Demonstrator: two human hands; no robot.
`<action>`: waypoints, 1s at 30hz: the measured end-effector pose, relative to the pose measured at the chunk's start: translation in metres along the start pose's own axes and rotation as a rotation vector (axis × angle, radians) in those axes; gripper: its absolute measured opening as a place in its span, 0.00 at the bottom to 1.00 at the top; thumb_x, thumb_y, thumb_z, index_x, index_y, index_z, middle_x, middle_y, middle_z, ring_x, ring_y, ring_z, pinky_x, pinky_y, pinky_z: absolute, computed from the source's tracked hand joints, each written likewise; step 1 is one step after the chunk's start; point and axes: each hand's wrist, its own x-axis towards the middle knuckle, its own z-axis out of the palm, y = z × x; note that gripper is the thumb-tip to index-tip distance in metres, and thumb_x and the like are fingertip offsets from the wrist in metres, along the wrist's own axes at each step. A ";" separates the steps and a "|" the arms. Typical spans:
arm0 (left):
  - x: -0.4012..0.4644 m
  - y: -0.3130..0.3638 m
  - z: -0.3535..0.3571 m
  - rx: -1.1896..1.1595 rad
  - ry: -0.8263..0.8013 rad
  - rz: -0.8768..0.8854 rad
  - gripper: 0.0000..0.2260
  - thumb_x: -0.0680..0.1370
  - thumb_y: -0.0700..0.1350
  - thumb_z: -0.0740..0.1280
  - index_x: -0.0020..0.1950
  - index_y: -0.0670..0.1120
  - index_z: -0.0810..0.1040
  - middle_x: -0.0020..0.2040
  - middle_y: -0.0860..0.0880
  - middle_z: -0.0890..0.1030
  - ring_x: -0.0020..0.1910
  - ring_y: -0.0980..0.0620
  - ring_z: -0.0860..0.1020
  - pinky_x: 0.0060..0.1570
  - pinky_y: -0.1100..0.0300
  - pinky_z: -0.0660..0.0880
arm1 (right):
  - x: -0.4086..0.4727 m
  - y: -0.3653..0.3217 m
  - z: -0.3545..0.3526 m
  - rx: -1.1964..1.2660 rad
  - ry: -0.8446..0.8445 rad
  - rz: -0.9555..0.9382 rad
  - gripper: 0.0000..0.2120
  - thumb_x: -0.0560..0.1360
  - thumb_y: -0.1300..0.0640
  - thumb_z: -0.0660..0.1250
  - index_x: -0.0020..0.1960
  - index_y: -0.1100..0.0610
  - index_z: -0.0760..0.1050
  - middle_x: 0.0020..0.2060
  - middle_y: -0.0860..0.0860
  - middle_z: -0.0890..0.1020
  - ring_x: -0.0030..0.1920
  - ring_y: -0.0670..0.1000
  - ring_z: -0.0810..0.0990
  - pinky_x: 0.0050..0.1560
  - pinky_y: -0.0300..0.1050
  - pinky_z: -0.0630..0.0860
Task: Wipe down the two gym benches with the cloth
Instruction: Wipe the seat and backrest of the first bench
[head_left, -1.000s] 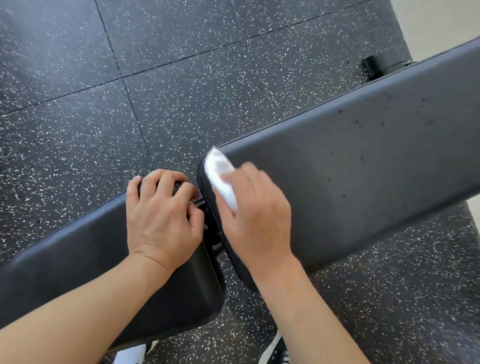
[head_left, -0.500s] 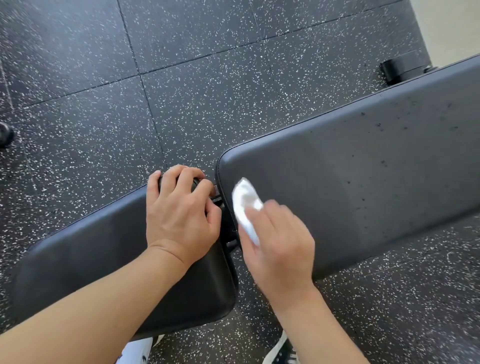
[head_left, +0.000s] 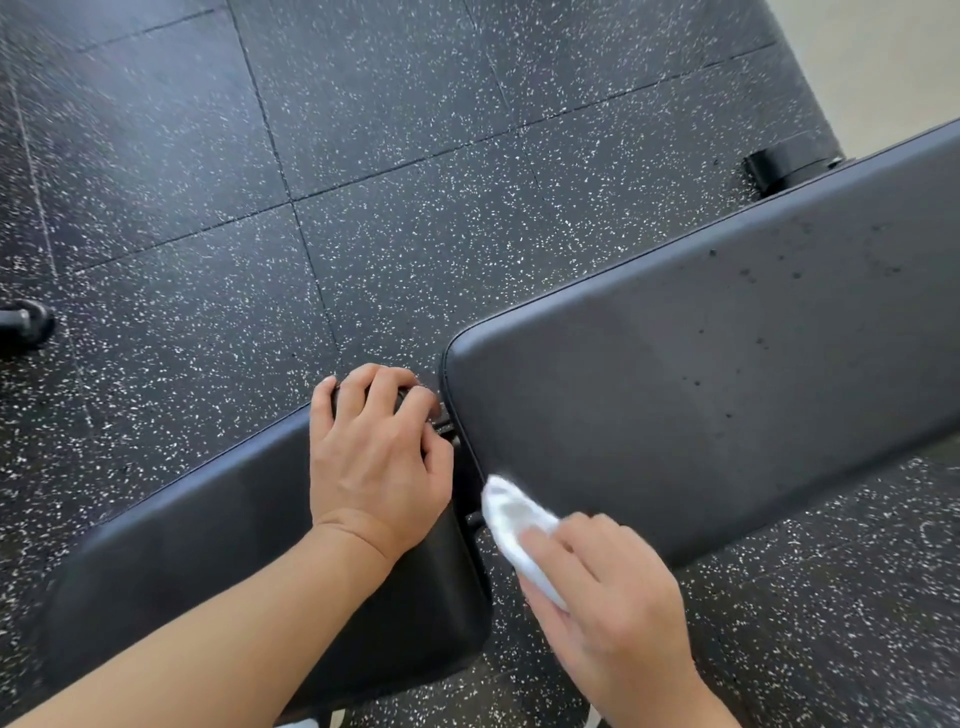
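Note:
A black padded gym bench fills the view in two parts: a long back pad running up to the right and a shorter seat pad at the lower left. My right hand holds a white cloth against the near left corner of the back pad. My left hand rests on the far right corner of the seat pad, its fingers curled over the pad's edge. Dark specks dot the right part of the back pad.
Black rubber floor tiles with white flecks lie all around. A black bench foot shows at the upper right and another black part at the left edge. A pale floor strip lies at the top right.
My right hand has drawn the cloth along the back pad's left end, from its far corner toward its near corner. My left hand has stayed on the seat pad.

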 end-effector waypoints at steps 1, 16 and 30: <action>0.000 0.000 -0.001 -0.007 -0.008 -0.003 0.08 0.76 0.46 0.62 0.49 0.49 0.80 0.56 0.50 0.79 0.62 0.40 0.75 0.71 0.39 0.65 | -0.018 0.004 -0.007 0.004 0.003 -0.008 0.05 0.75 0.63 0.71 0.44 0.58 0.85 0.34 0.51 0.73 0.30 0.56 0.66 0.26 0.49 0.68; -0.001 -0.001 -0.014 -0.358 -0.029 -0.097 0.19 0.82 0.50 0.55 0.69 0.46 0.73 0.63 0.49 0.79 0.67 0.46 0.75 0.78 0.42 0.59 | 0.137 -0.035 0.053 -0.144 0.101 0.111 0.07 0.73 0.58 0.73 0.51 0.57 0.83 0.37 0.52 0.74 0.34 0.55 0.72 0.30 0.51 0.71; -0.003 -0.003 -0.036 -0.252 -0.174 0.279 0.27 0.82 0.45 0.63 0.82 0.46 0.65 0.78 0.46 0.68 0.77 0.43 0.68 0.77 0.35 0.60 | -0.038 0.015 -0.029 -0.069 -0.059 0.080 0.05 0.81 0.57 0.70 0.55 0.52 0.83 0.39 0.46 0.67 0.35 0.51 0.67 0.32 0.48 0.71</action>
